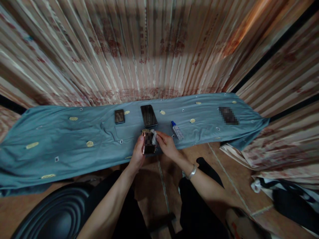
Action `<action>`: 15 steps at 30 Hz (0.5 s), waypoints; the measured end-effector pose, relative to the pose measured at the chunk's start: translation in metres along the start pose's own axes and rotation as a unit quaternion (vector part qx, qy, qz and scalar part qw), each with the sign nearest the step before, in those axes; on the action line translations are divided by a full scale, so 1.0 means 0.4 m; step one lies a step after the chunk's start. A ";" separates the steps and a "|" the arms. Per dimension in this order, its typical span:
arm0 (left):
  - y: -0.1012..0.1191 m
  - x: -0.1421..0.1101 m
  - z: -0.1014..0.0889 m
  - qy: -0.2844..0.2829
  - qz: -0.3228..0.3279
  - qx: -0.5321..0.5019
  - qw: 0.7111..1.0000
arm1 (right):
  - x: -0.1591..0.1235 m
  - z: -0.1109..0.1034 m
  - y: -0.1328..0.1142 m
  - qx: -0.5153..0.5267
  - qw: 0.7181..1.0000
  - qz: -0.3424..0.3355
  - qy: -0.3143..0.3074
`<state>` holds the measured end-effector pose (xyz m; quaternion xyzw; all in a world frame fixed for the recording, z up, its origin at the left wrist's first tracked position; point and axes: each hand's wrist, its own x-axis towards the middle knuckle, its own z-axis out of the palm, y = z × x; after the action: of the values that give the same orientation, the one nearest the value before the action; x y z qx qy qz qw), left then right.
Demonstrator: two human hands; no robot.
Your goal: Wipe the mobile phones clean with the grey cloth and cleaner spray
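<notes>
My left hand (138, 152) is wrapped round the left edge of a smartphone (149, 149) with a shiny rim, held upright over the near edge of the cloth. A crumpled white tissue (153, 137) touches the upper right of its screen, pinched in the fingers of my right hand (166, 142). Just beyond lies a larger dark smartphone (149, 116), flat on the cloth. Right of my right hand is a small clear bottle (177, 130) with a blue cap, lying on its side.
The long table wears a teal cloth (74, 136) with yellow patterns. A small dark square item (119, 116) lies left, a blurred dark item (228, 115) far right. Pleated curtains (149, 49) hang behind. A ridged black round seat (59, 215) is at lower left.
</notes>
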<state>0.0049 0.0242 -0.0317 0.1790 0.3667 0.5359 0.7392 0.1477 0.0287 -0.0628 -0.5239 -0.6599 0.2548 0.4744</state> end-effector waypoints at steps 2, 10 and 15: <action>0.010 -0.006 0.011 0.008 -0.012 0.012 1.000 | 0.004 0.010 0.011 0.053 0.998 0.044 0.006; 0.046 -0.024 0.029 0.005 -0.040 -0.021 0.999 | 0.016 0.024 0.017 0.177 0.978 0.111 0.008; 0.038 -0.016 0.025 0.009 -0.031 -0.019 0.999 | 0.021 0.019 0.010 0.180 0.978 0.103 0.015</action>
<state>0.0014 0.0252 -0.0128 0.1489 0.3683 0.5209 0.7555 0.1427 0.0389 -0.0663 -0.4989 -0.5388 0.4092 0.5416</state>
